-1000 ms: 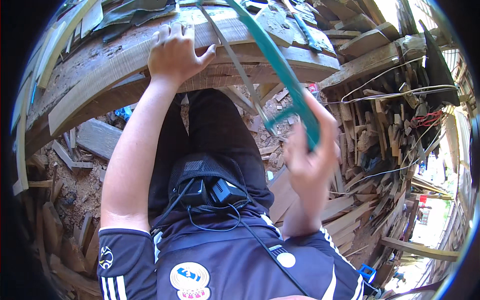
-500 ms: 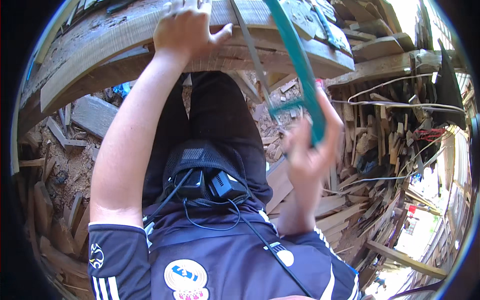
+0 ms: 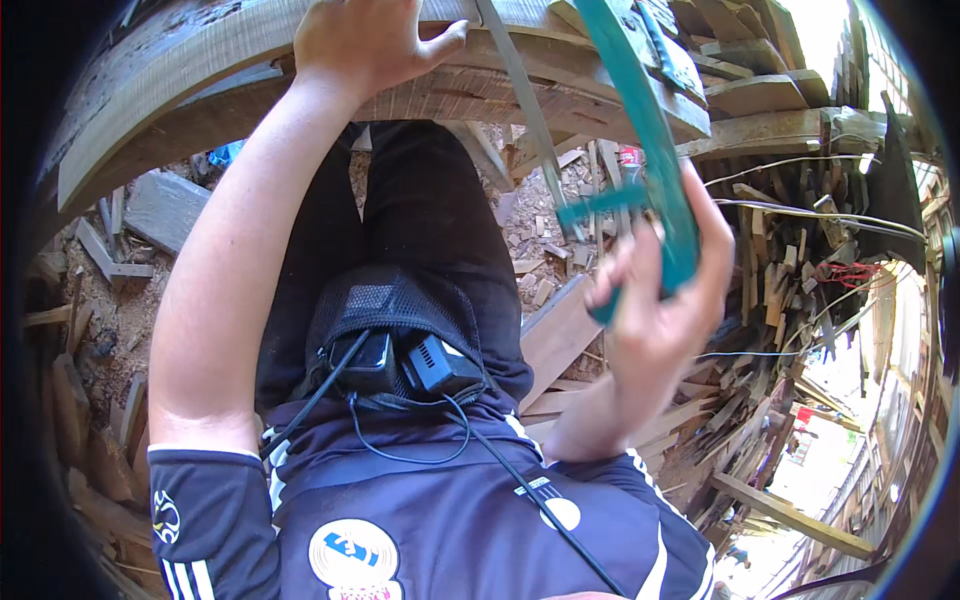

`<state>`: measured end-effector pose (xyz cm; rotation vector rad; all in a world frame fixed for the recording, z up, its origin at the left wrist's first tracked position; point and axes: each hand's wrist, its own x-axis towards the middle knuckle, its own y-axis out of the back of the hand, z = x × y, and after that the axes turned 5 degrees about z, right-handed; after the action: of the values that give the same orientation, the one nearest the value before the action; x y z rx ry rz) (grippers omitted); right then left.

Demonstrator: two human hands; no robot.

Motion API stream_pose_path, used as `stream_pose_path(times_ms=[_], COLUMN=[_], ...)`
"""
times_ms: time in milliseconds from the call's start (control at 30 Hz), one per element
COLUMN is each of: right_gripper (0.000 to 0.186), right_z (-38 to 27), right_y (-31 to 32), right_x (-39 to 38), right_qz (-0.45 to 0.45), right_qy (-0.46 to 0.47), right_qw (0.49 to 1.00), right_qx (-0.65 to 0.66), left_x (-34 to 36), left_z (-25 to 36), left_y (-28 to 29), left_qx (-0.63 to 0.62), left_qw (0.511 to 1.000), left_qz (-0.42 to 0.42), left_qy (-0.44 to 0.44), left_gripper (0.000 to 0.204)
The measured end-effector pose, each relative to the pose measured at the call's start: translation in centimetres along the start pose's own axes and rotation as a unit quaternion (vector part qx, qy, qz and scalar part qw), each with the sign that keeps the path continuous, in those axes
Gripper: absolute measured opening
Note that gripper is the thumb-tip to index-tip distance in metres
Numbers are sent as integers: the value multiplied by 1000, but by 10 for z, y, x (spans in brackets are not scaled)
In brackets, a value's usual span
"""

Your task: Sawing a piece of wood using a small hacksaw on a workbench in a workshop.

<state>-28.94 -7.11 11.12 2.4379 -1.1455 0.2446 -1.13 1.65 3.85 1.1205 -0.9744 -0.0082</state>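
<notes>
My right hand [image 3: 665, 310] is wrapped round the handle end of a teal-framed hacksaw [image 3: 650, 130]. The thin metal saw blade [image 3: 528, 105] runs beside the frame, lying across the edge of a thick wooden plank [image 3: 470, 88]. Left of the blade, my left hand [image 3: 365, 45] presses on the plank with its thumb stretched out; its fingertips run off the upper edge of the picture. The far end of the saw is out of view too. The plank looks bowed in this wide picture, and its near edge is above my knees.
Wood offcuts [image 3: 170, 215] and sawdust litter the ground around my legs. Stacked boards [image 3: 755, 90] and a heap of wood scraps lie at the right, with a pale cable [image 3: 800, 210] crossing them. A mesh pouch [image 3: 400, 305] with wired black boxes sits on my lap.
My right hand and the hacksaw have shifted right and slightly nearer in the picture. The left hand stays on the plank; the whole view has tilted a little, pushing its fingertips out of the picture.
</notes>
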Motion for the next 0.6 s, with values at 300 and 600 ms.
stream_pose_path(times_ms=[300,600], right_gripper=[47,47], right_z=[9,46], right_y=[-40,-82], right_x=[61,69], right_qz=[-65,-20], right_qy=[185,88], right_qw=[964,995], right_qx=[-179,-35], left_x=[-9,1], left_z=[-12,-5], left_y=[-17,-16], left_qx=[34,-159], left_qw=[999,982], left_qz=[15,-84], left_qy=[-19,59], left_gripper=[73,66])
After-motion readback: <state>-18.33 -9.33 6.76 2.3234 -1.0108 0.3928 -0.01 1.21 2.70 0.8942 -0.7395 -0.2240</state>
